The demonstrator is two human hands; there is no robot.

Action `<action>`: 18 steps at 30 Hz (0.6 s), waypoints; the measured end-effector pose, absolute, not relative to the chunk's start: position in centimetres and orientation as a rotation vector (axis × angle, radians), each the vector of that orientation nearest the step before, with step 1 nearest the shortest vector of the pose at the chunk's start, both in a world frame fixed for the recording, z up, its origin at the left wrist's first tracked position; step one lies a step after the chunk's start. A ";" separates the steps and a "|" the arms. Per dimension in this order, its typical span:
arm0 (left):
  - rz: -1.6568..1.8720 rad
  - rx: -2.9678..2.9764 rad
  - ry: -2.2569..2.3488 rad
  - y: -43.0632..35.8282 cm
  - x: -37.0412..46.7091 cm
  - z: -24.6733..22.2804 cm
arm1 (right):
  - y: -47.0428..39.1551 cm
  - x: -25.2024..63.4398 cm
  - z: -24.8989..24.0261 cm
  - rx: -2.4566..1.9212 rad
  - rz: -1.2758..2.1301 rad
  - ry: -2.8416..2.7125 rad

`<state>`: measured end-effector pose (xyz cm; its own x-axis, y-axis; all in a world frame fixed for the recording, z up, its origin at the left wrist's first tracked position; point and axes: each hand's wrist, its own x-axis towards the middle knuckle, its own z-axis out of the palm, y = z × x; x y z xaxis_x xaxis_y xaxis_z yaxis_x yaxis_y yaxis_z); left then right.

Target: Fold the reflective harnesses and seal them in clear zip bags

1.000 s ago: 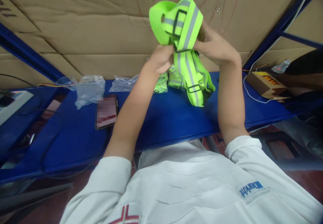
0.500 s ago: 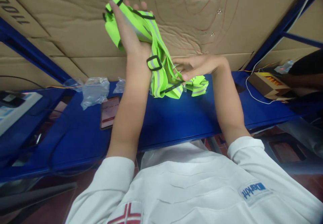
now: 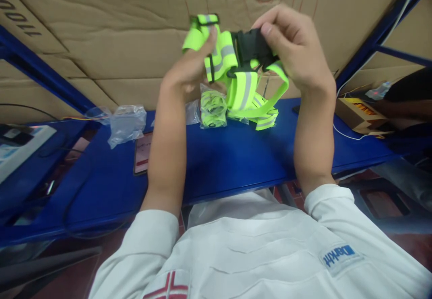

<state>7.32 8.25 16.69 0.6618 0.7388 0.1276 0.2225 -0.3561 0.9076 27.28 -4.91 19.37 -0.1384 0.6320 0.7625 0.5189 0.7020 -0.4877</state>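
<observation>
Neon strap harness (image 3: 241, 81) raised at upper centre, above blue surface (image 3: 236, 155). Right hand (image 3: 297, 49) pinching black buckle (image 3: 251, 47); left hand (image 3: 192, 67) gripping folded straps. Folding part done (ends dangling loose). Bagged harness (image 3: 212, 108) lying just below.

White shirt (image 3: 270, 249): blue logo patch (image 3: 340, 254) on chest w/ blue lettering, seen upside down, approx. "Derkitt", exact spelling unclear. Cardboard sheet (image 3: 101, 42) behind the table: dark printed chars at top-left edge (image 3: 16, 13), cut off & tilted, looks like "1100" or "TOOLL", can't confirm. Phone screen (image 3: 141, 153) and the yellow-orange print on the small carton (image 3: 359, 112) at right: too blurred/small to read.
</observation>
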 end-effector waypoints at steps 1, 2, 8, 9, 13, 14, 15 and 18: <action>0.547 1.941 0.758 7.7 6.7 16.6 | -5.1 27.6 19.6 -0.888 0.055 -1.742; 0.410 1.978 0.770 7.2 6.0 16.8 | -5.2 27.9 19.7 -0.870 -0.011 -1.704; 0.877 2.448 0.965 4.0 2.9 19.4 | -5.1 28.2 19.7 -1.012 -0.306 -1.696; 1.129 2.511 0.919 3.3 2.9 19.8 | -5.0 28.0 19.6 -1.049 -0.339 -1.719; 1.228 2.697 0.549 1.1 4.2 20.1 | -5.0 27.1 19.3 -1.119 -0.352 -1.790; 1.126 2.737 0.534 0.7 4.7 20.0 | -5.1 26.9 19.3 -1.137 -0.343 -1.799; 1.067 2.764 0.555 0.6 5.1 19.8 | -5.3 26.7 19.4 -1.159 -0.337 -1.813; 1.063 2.784 0.611 0.7 6.1 19.3 | -5.7 26.5 19.4 -1.198 -0.341 -1.835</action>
<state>6.06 0.71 19.25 0.6760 0.4014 0.6180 0.3319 -0.9146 0.2311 26.52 -5.74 19.38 -0.1349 0.5936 0.7933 0.8388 0.4946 -0.2274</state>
